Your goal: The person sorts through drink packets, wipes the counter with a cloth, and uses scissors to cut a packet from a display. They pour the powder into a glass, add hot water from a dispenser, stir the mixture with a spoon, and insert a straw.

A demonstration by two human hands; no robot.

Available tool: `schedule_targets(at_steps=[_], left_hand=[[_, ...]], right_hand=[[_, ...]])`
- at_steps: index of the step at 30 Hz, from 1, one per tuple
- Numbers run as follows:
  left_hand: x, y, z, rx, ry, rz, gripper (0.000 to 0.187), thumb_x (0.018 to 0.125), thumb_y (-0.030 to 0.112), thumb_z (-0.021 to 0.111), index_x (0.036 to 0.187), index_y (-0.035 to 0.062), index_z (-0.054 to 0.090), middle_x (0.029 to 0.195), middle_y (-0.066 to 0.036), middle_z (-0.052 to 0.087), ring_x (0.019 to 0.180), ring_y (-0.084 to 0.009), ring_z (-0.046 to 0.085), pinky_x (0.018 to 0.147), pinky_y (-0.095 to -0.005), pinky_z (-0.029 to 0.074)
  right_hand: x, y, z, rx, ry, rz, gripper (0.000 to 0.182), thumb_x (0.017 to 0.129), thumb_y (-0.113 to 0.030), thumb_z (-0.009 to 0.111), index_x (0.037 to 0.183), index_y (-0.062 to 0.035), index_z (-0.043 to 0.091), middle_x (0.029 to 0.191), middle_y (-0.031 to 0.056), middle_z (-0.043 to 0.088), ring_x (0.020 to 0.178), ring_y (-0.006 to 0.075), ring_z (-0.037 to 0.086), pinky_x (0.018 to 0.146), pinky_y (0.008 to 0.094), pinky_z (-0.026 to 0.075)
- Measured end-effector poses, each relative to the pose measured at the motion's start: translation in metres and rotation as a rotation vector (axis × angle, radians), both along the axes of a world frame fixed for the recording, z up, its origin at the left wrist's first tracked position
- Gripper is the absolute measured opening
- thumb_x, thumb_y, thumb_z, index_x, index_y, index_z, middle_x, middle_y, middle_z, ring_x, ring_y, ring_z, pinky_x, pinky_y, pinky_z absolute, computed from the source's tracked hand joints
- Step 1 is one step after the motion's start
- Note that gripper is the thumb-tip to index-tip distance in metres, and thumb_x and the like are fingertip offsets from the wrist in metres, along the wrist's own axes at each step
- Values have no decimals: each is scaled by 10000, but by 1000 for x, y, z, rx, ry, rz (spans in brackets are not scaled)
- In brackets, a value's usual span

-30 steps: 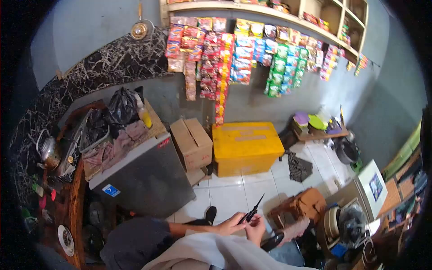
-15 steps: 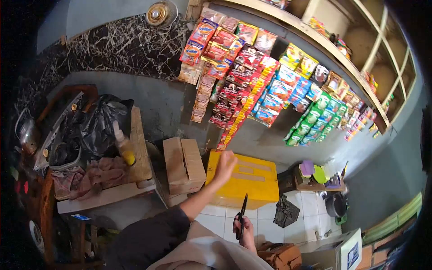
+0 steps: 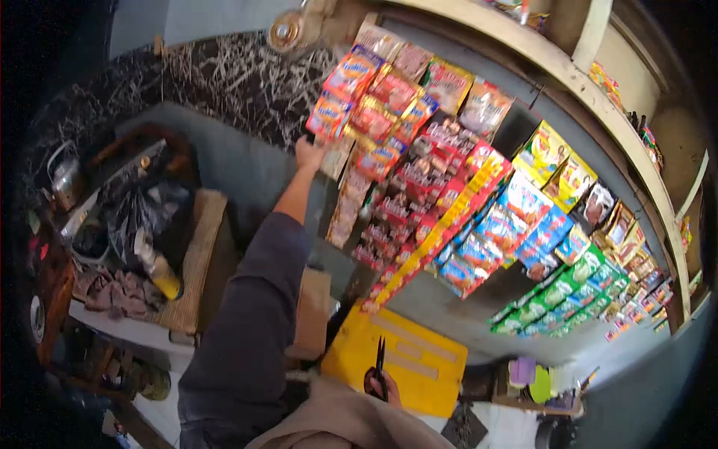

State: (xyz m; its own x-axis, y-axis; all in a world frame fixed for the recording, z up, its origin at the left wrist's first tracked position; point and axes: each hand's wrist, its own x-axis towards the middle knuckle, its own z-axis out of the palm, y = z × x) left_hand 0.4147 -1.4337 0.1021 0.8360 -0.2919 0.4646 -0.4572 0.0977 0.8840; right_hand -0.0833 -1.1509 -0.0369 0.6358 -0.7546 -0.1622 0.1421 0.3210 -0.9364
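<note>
My left hand [image 3: 309, 154] is raised at the left edge of the hanging sachets. Its fingers are closed at the lower end of an orange and purple sachet strip [image 3: 330, 114], partly hidden by it. A pale brown sachet strip [image 3: 349, 206] hangs just right of that hand. Low in front of my body, my right hand [image 3: 389, 392] grips black scissors [image 3: 381, 364], their blades pointing up and close together. Dark red sachets [image 3: 426, 172] and a long red and yellow strip [image 3: 441, 233] hang farther right.
A yellow box [image 3: 404, 352] stands below the sachets, beside a cardboard box [image 3: 310, 314]. At left, a table holds a black plastic bag [image 3: 153, 217], a bottle [image 3: 158, 266] and a cloth [image 3: 120, 293]. A wooden shelf [image 3: 516, 41] runs above.
My left hand has risen from above the yellow box to the orange sachet strip at upper left. My right hand keeps the scissors low. The view has shifted closer to the sachets.
</note>
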Motion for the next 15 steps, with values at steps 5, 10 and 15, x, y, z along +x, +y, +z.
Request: schedule_targets(at_steps=[5,10,15], left_hand=[[64,-36,-22,357,-90,-84,856,472,500,778,1117,18,487,1158,-174,472,1124,-311,406,899,-393,382],[23,39,6,91,103,-476,600,617,341,762,1054,0,532,999,-94,592,941,-180,552,820,-317,431],[-31,111,45,201,94,-731,475,643,227,762,1031,19,584,994,-49,605,898,-128,562,818,-264,419]], right_hand=[[-3,-76,-12,69,46,-1,158,798,-108,612,911,-86,504,713,-9,497,574,80,470,478,216,368],[23,-121,-14,142,102,146,206,780,-123,635,931,-65,508,732,6,511,579,89,479,496,217,376],[75,-143,7,-132,317,197,217,738,-94,668,892,-27,529,757,38,556,657,115,534,592,250,435]])
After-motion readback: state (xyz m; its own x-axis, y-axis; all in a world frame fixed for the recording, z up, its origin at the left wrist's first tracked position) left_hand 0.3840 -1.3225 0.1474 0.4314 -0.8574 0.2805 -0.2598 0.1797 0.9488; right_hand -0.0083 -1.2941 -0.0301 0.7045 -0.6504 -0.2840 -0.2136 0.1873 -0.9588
